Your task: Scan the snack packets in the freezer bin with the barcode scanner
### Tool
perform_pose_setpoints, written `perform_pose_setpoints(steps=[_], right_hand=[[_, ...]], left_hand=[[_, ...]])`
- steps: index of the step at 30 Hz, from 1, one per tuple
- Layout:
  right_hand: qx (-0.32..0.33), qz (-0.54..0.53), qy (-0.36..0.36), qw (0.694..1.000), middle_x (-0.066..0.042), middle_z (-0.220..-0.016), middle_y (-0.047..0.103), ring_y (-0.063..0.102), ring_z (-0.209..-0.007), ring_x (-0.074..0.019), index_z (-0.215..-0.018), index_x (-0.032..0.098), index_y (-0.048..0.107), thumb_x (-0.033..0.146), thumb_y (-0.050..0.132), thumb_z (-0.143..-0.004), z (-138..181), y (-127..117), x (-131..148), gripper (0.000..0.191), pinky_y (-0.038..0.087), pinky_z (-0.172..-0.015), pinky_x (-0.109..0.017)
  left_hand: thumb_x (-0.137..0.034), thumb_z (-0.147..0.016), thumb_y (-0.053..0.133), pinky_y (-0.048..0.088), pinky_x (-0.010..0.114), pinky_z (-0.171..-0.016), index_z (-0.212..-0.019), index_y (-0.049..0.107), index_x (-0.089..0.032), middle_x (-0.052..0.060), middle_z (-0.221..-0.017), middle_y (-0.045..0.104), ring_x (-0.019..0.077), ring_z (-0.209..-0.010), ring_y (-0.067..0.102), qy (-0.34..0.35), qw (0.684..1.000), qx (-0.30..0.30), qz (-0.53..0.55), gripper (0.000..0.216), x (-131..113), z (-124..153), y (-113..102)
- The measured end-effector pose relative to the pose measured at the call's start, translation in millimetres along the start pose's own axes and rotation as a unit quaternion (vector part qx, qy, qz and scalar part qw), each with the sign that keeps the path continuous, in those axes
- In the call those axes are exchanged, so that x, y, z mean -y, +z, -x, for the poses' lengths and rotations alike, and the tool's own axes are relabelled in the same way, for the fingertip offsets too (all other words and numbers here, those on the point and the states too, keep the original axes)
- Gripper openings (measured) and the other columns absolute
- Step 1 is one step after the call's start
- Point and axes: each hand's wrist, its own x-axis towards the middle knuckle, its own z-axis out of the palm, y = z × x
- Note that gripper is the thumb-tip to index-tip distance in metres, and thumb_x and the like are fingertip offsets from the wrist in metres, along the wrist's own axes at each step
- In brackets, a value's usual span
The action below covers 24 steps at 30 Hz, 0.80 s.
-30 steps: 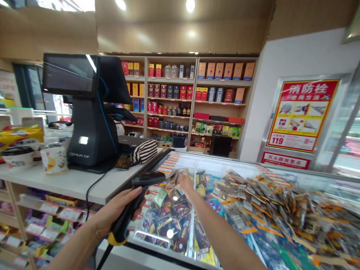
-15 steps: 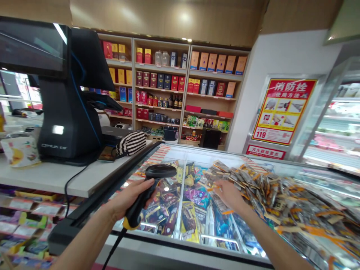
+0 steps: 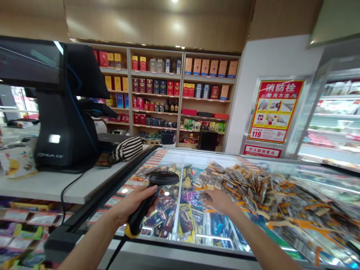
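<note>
My left hand is wrapped round the handle of a black barcode scanner with a yellow band at its base and a trailing cable. The scanner's head hangs over the glass-topped freezer. To the right, my right hand is closed on the edge of a clear snack packet with orange trim, low over the glass; my fingertips are partly hidden. Beside it spreads a large pile of similar snack packets on the glass.
A black cash register stands on the white counter at left, near a black-and-white striped item. Under the glass lie wrapped frozen goods. Shelves of boxes and bottles line the back, with a red poster to their right.
My right hand has shifted left and slightly toward me, away from the pile, with a packet at its fingers. My left hand keeps the scanner, nearly still; the view has tilted slightly up.
</note>
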Motion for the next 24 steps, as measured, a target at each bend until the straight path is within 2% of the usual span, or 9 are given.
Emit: perform_pose_setpoints(steps=[2,4,7,12,17,20,24], right_hand=[[-0.013,-0.033,-0.004,0.999,-0.006,-0.092,0.064,0.056,-0.087,-0.0202,-0.100,0.024,0.058,0.036,0.048,-0.071,-1,7,-2,0.032,0.036,-0.071,-0.027],[-0.033,-0.088,0.024,0.995,-0.005,-0.088,0.064,0.057,-0.084,-0.0187,-0.108,0.023,0.053,0.032,0.053,-0.067,-3,15,-5,0.042,0.037,-0.070,-0.025],[-0.074,-0.216,0.078,0.970,-0.005,-0.085,0.064,0.058,-0.077,-0.0180,-0.113,0.017,0.048,0.024,0.058,-0.059,-11,24,-7,0.055,0.039,-0.066,-0.024],[-0.166,-0.457,0.060,0.872,-0.005,-0.079,0.065,0.059,-0.074,-0.0200,-0.084,0.014,0.055,0.028,0.050,-0.062,-29,27,-6,0.026,0.043,-0.066,-0.027],[-0.217,-0.586,0.036,0.780,-0.007,-0.092,0.064,0.058,-0.087,-0.0219,-0.083,0.017,0.050,0.031,0.050,-0.062,-47,24,-11,0.025,0.044,-0.076,-0.032],[-0.235,-0.604,0.033,0.761,-0.007,-0.092,0.064,0.058,-0.088,-0.0225,-0.083,0.018,0.050,0.029,0.052,-0.061,-58,24,-13,0.025,0.043,-0.081,-0.036],[-0.265,-0.587,0.018,0.765,-0.005,-0.089,0.065,0.059,-0.087,-0.0210,-0.083,0.020,0.051,0.028,0.051,-0.062,-69,25,-17,0.023,0.043,-0.081,-0.035]], left_hand=[[-0.043,-0.069,0.054,0.034,0.017,-0.039,-0.063,0.054,-0.013,-0.002,-0.050,0.052,0.0058,-0.039,0.044,-0.003,1.000,0.001,-0.004,0.031,0,1,-1],[-0.043,-0.069,0.054,0.034,0.017,-0.039,-0.062,0.054,-0.013,-0.002,-0.050,0.052,0.0057,-0.038,0.044,-0.004,1.000,0.001,-0.004,0.031,0,1,-1],[-0.043,-0.069,0.055,0.034,0.017,-0.039,-0.063,0.055,-0.013,-0.002,-0.048,0.052,0.0061,-0.038,0.044,-0.005,1.000,-0.005,0.002,0.031,-1,1,0],[-0.044,-0.070,0.053,0.033,0.017,-0.037,-0.060,0.053,-0.013,-0.002,-0.047,0.051,0.0063,-0.038,0.045,0.001,1.000,0.002,0.007,0.033,-1,0,2],[-0.044,-0.070,0.053,0.033,0.017,-0.038,-0.061,0.054,-0.012,-0.001,-0.049,0.052,0.0062,-0.038,0.045,0.009,1.000,0.013,-0.005,0.033,-1,-4,5],[-0.043,-0.069,0.054,0.033,0.017,-0.039,-0.064,0.053,-0.013,-0.001,-0.052,0.053,0.0065,-0.040,0.046,0.012,1.000,0.020,0.001,0.031,-2,-4,8],[-0.042,-0.068,0.057,0.034,0.017,-0.039,-0.067,0.051,-0.014,-0.001,-0.055,0.055,0.0066,-0.042,0.047,0.012,1.000,0.018,0.015,0.028,-4,-3,11]])
